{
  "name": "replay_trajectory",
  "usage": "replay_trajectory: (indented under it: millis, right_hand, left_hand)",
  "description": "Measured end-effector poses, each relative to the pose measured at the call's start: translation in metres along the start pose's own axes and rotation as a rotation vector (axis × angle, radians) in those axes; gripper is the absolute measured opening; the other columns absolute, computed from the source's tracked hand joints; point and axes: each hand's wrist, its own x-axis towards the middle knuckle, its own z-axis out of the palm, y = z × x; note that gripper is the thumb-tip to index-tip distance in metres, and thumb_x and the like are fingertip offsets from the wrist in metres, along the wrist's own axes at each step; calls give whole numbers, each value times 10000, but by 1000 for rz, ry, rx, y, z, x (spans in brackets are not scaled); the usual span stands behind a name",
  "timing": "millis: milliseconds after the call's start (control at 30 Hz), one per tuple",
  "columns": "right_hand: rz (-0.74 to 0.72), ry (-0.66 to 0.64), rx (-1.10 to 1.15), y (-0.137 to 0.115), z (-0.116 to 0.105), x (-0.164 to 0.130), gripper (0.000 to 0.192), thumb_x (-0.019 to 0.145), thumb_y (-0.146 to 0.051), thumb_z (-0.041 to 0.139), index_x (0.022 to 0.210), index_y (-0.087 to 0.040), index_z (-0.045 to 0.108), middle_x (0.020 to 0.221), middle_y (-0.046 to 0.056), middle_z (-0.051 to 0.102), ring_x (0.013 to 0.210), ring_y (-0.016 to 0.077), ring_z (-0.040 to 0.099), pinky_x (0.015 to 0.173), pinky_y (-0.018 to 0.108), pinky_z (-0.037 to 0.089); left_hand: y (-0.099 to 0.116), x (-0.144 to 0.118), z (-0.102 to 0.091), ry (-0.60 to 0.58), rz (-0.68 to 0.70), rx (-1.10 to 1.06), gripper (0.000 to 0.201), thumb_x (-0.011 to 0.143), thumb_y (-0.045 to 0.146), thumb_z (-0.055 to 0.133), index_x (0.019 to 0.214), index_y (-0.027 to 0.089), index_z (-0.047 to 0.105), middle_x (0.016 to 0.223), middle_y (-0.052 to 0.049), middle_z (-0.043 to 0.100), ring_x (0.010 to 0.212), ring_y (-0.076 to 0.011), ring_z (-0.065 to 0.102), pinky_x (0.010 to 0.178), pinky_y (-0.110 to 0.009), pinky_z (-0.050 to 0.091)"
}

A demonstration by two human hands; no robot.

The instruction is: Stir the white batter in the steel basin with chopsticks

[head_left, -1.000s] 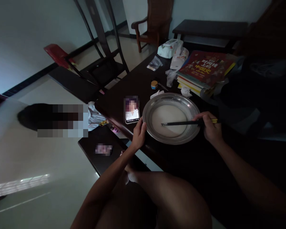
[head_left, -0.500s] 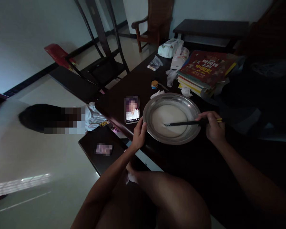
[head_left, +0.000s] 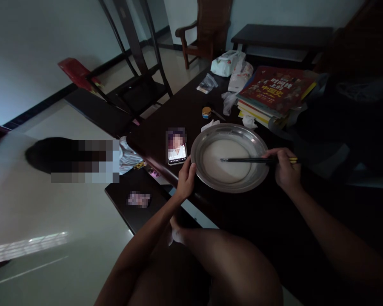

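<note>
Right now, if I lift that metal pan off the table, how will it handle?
The pan is wide and shallow and holds pale liquid, so it would probably slosh and spill if tilted. It looks like thin, stiff steel, likely light itself. The left hand grips only one rim; the right hand holds chopsticks.

Basin (head_left: pixel 258 142), centre frame: shiny metal, smooth rim; holds milky matt liquid (head_left: pixel 226 163). Chopsticks (head_left: pixel 245 160): dark, smooth, yellow ends. Table (head_left: pixel 185 110): dark polished wood, slight sheen. Phone (head_left: pixel 177 148) left of basin: glossy glass screen. Books (head_left: pixel 274 91) upper right: glossy paper covers. Bags (head_left: pixel 226 63) top centre: crinkled thin plastic. Floor (head_left: pixel 51 221) at left: glossy tile.
</note>
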Motion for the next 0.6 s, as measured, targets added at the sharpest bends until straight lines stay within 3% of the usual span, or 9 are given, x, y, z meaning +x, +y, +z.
replay_trajectory:
  millis: [100, 233, 467, 600]
  right_hand:
    - [22, -13, 16, 0, 0, 0, 368, 915, -604, 583, 818, -285, 739, 680, 22, 706, 668, 224, 666, 659, 410, 556]
    - [13, -30, -36, 1, 0, 0, 369, 917, -610, 578, 831, -288, 739, 746, 27, 742, 738, 235, 696, 722, 427, 574]
    - [6, -51, -34, 1, -1, 0, 371, 926, -597, 577, 829, -282, 749, 723, 24, 731, 712, 225, 688, 690, 407, 561]
    - [-14, 36, -3, 1, 0, 1, 375, 937, -583, 571, 794, -279, 738, 693, 18, 712, 682, 210, 667, 675, 393, 545]
  left_hand:
    - [1, 0, 1, 1, 0, -5, 666, 980, 678, 418, 1388, 181, 590, 1405, -121, 663, 1342, -286, 586, 1161, -423, 431]
    - [-1, 1, 1, 0, -7, 0, 670, 977, 682, 418, 1396, 185, 583, 1404, -117, 663, 1343, -285, 586, 1159, -418, 433]
    - [-5, 1, 0, 8, -9, 11, 672, 977, 682, 417, 1395, 182, 583, 1425, -124, 649, 1369, -290, 567, 1181, -431, 416]
    - [-4, 2, 1, 0, -3, 7, 673, 980, 678, 414, 1397, 176, 580, 1434, -127, 642, 1356, -284, 577, 1175, -418, 421]
